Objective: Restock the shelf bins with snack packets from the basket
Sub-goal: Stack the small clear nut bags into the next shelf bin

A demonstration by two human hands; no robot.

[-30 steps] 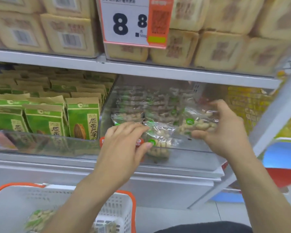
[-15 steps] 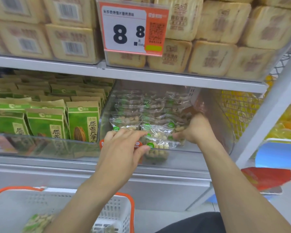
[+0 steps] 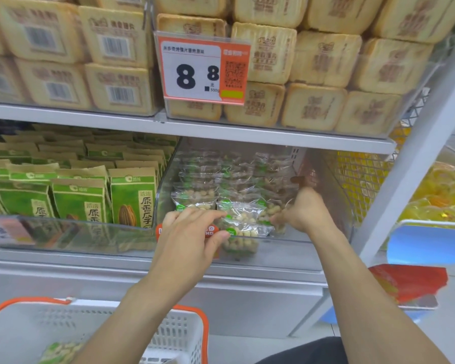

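A clear shelf bin (image 3: 294, 248) holds rows of clear snack packets (image 3: 195, 198) of pale nuts with green labels. My left hand (image 3: 192, 237) reaches over the bin's front wall; thumb and fingers pinch the front packet (image 3: 243, 229). My right hand (image 3: 304, 214) is inside the bin at the right, fingers curled round a packet (image 3: 271, 210) among the front rows. Below at the left is the white basket (image 3: 184, 334) with an orange rim; a packet (image 3: 61, 350) lies in it, partly behind my left forearm.
Green paper seed bags (image 3: 132, 198) fill the bin to the left. Stacked tan wrapped cakes (image 3: 321, 59) and an 8.8 price tag (image 3: 204, 69) fill the shelf above. A white upright post (image 3: 405, 179) stands at the right, with yellow packets (image 3: 441, 195) beyond it.
My right hand carried a packet from above the bin's right side down into the front rows. My left hand stayed on the front packet.
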